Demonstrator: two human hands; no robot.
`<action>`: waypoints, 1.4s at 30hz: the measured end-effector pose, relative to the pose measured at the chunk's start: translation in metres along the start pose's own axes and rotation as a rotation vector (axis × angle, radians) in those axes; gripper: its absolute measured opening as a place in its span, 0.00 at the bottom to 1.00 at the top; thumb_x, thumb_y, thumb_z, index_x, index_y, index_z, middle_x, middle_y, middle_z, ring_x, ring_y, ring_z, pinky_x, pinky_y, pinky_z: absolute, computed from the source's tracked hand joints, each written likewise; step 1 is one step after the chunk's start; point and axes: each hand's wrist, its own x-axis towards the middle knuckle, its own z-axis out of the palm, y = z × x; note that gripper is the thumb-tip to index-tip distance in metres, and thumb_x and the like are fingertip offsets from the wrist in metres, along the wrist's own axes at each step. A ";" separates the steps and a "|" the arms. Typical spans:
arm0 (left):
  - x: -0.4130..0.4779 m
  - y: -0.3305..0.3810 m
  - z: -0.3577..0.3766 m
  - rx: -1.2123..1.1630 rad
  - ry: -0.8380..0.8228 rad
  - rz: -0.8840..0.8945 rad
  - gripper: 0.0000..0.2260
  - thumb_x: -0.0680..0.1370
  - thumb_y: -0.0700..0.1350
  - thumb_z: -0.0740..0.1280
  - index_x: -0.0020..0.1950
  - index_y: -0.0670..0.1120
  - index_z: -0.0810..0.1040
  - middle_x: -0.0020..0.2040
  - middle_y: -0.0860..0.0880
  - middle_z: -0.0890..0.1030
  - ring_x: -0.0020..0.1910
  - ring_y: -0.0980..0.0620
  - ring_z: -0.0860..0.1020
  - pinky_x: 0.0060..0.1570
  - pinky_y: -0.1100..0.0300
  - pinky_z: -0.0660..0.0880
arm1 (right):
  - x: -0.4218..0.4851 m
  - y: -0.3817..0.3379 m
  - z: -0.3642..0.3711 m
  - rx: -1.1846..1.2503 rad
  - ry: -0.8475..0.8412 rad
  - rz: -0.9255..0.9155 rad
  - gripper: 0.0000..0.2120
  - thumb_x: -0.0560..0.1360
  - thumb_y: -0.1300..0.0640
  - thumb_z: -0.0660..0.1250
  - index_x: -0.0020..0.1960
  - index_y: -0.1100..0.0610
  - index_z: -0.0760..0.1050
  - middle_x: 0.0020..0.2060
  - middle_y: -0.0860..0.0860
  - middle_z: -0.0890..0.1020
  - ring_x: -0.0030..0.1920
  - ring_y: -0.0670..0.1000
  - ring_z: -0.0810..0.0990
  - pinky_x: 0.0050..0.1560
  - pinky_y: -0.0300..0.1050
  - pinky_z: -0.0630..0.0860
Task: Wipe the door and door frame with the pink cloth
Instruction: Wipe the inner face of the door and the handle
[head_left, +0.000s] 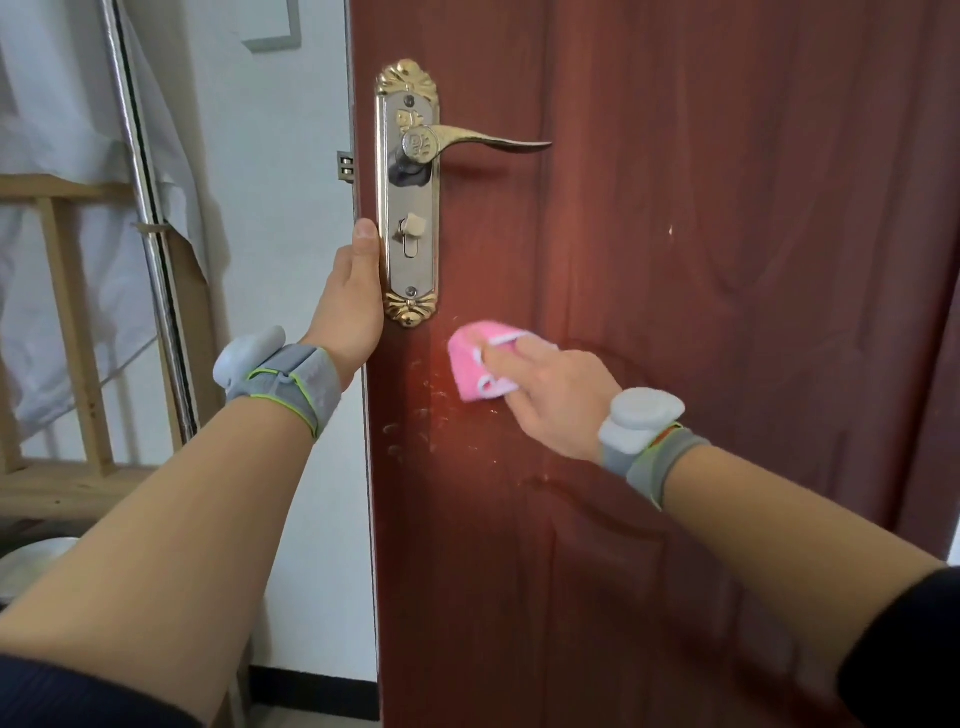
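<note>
Pink cloth (470, 358), pressed to red-brown wooden door (727, 312) under straight fingers (506, 356) of our right hand (550, 400); droplets (415, 415) lie at seven o'clock, left hand (353, 306) clasping its edge.

Gripping the edge of the red-brown door (701, 312) with the left hand (353, 306), thumb up alongside the gold lock plate (410, 208), below the lever handle (483, 139). Pressing the folded pink cloth (467, 364) against the door face with the right hand (550, 395), fingers flat, just below and right of the plate. Pale droplets (415, 415) under the cloth. Grey bands (291, 384) on both wrists. At left, white wall (291, 208) and metal pole (150, 218).
</note>
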 end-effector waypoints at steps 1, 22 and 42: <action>0.001 0.000 -0.001 0.007 -0.005 -0.014 0.27 0.82 0.61 0.44 0.74 0.48 0.64 0.59 0.56 0.67 0.59 0.58 0.64 0.60 0.65 0.55 | 0.001 0.003 -0.007 0.059 -0.090 -0.025 0.22 0.70 0.57 0.60 0.63 0.51 0.76 0.49 0.55 0.79 0.38 0.62 0.81 0.33 0.49 0.77; 0.011 -0.007 -0.016 -0.101 -0.205 -0.146 0.37 0.74 0.73 0.48 0.75 0.51 0.65 0.73 0.50 0.69 0.72 0.50 0.65 0.72 0.47 0.61 | 0.058 0.001 -0.027 0.016 0.202 0.373 0.16 0.70 0.53 0.59 0.55 0.51 0.78 0.41 0.58 0.81 0.38 0.65 0.79 0.34 0.50 0.73; 0.017 -0.011 -0.018 -0.091 -0.243 -0.152 0.49 0.60 0.79 0.48 0.75 0.54 0.64 0.73 0.53 0.67 0.73 0.52 0.64 0.72 0.47 0.60 | 0.045 -0.011 0.001 -0.044 0.197 -0.199 0.14 0.69 0.57 0.59 0.49 0.53 0.81 0.33 0.52 0.78 0.29 0.58 0.77 0.23 0.44 0.72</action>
